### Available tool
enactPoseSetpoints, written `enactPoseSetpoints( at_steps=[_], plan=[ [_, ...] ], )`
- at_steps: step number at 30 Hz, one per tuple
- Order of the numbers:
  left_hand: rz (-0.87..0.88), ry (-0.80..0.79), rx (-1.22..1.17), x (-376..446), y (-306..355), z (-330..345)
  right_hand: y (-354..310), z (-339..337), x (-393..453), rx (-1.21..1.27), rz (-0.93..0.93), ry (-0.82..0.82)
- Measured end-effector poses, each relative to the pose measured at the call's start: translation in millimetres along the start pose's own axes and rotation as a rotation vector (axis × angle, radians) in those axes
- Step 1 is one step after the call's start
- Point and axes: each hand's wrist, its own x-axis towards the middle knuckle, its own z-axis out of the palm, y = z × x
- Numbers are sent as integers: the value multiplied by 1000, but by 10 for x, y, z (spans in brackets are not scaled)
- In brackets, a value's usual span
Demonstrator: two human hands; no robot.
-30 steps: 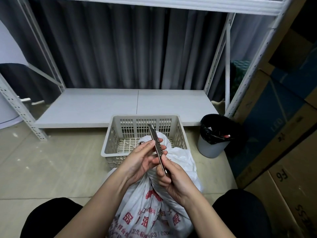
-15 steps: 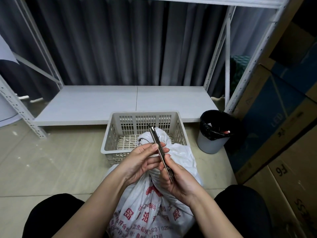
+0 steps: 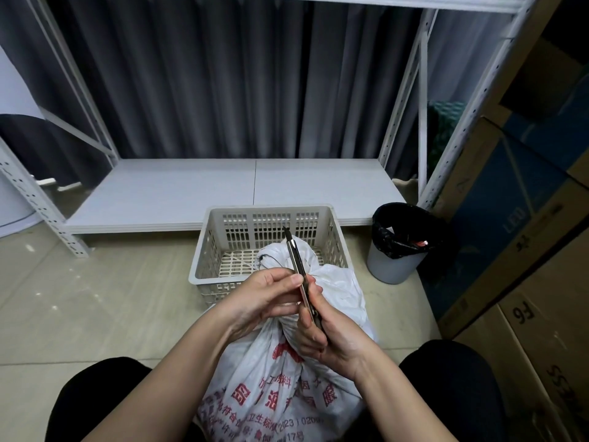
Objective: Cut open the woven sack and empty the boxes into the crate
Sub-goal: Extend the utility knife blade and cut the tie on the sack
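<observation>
A short dark blade tip now shows at the far end of the utility knife (image 3: 298, 269), where a second ago the end looked blunt. The right hand (image 3: 331, 333) grips the handle; the left hand (image 3: 267, 298) pinches its middle. The woven sack (image 3: 287, 371), still knotted, stands between the knees, with the crate (image 3: 204, 250) just beyond at 12 o'clock. Cutting can likely begin.

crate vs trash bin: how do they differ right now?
The crate is rectangular with slotted beige walls; the trash bin is round and solid grey. The crate is unlined, the trash bin has a black liner. The sack's knotted top overlaps the crate in view; the trash bin stands apart. Both sit on the floor by the shelf.
</observation>
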Motion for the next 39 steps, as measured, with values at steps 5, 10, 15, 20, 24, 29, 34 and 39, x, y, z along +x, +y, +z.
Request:
enactPoseSetpoints(
  at_steps=[5,10,15,20,24,29,34,39],
  plan=[
    [-39,-41,171,-40,-53,57,13,24,7,65,16,-10],
    [-16,21,54,22,-163,12,-24,-24,24,207,91,-120],
    [37,42,-128,45,-122,60,-39,4,-5,296,-12,-129],
    [52,60,-118,13,-39,69,-26,33,-5,93,-78,34],
    [37,45,-69,-16,-29,52,4,21,-34,16,-64,65],
    [12,16,-11,-21,-28,33,17,8,-79,-94,-64,124],
    [18,24,-64,-19,-62,27,-91,2,-101,-71,-72,-10],
    [12,-4,-104,-26,-59,52,-71,29,-94,19,-108,-40]
  ],
)
